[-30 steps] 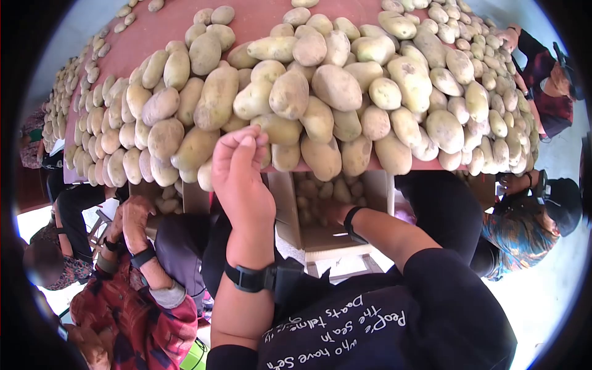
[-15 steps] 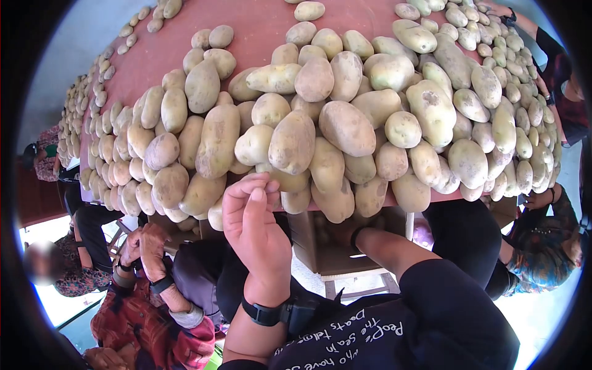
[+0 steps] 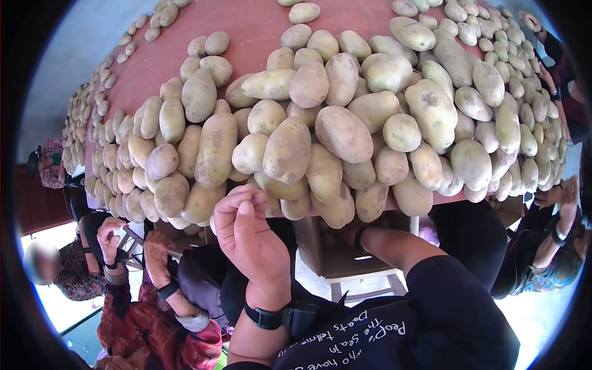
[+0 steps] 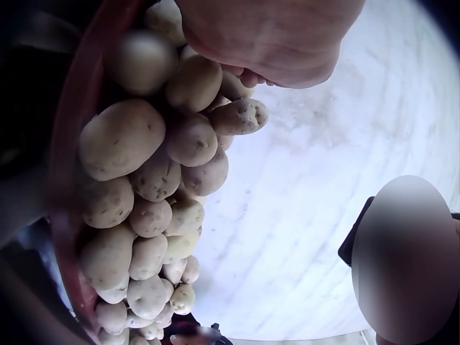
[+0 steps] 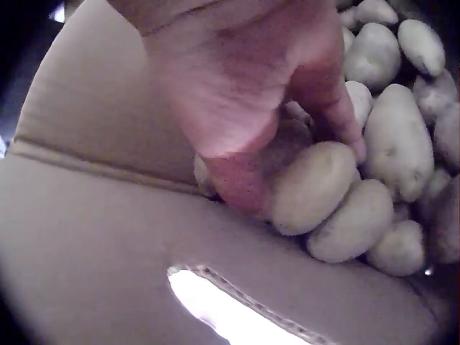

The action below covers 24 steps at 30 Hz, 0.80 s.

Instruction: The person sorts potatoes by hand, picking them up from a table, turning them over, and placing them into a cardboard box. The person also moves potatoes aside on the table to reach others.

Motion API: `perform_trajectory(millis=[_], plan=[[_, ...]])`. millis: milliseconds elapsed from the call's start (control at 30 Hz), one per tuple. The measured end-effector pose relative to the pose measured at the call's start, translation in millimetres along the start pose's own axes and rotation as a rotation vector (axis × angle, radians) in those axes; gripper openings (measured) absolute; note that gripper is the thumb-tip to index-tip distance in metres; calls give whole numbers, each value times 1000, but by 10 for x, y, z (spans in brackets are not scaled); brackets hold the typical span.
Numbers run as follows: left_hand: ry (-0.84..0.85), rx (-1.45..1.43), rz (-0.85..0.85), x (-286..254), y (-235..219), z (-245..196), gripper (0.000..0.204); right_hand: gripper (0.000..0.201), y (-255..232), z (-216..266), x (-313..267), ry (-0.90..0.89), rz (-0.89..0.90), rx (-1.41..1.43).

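Beside the front edge of the potato heap [image 3: 287, 151], my left hand [image 3: 253, 237] is raised, its fingers loosely bent towards the thumb and nothing visible between them. The left wrist view has the heel of this hand [image 4: 266, 36] above several potatoes [image 4: 122, 140], its fingers mostly hidden. Down in a cardboard box [image 3: 311, 246], my right hand [image 3: 348, 234] is largely hidden by the box and heap. In the right wrist view, the fingers and thumb of that hand [image 5: 248, 100] curl round a pale potato [image 5: 314, 188], among other potatoes [image 5: 399, 144].
A red table [image 3: 271, 31] carries the heap and scattered potatoes. People sit along both sides, one in a red patterned shirt [image 3: 148, 327] at the lower left. The box has a slot in its wall, and a stool [image 3: 364, 287] is partly visible beneath it.
The head view has shifted, so table and heap appear lower than a second ago. My left hand keeps its bent pose; my right stays in the box. The neighbour's hands at the left have parted.
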<state>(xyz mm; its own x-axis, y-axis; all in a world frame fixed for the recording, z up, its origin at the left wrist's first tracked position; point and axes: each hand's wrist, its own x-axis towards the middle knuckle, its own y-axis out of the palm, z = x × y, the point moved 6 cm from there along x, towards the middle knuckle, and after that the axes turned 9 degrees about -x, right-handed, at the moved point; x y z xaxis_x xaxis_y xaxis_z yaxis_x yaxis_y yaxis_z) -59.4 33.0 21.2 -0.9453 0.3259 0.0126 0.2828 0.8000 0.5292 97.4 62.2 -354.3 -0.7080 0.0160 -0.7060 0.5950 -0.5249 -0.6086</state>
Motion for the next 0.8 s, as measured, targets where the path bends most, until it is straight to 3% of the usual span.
perform_trajectory(millis=[500,667,733,800], plan=[[-14,-11,-16,-2,23,8,10,47,-191,-48,16,24,-28,148],[-4,-23,-3,-17,32,-2,11,49,-152,-258,-495,43,38,657],[-12,-26,-11,-25,23,-14,10,49,-296,-319,-813,0,105,721],[-8,-28,-6,-34,13,-28,10,50,-606,-283,-1099,-125,157,580]])
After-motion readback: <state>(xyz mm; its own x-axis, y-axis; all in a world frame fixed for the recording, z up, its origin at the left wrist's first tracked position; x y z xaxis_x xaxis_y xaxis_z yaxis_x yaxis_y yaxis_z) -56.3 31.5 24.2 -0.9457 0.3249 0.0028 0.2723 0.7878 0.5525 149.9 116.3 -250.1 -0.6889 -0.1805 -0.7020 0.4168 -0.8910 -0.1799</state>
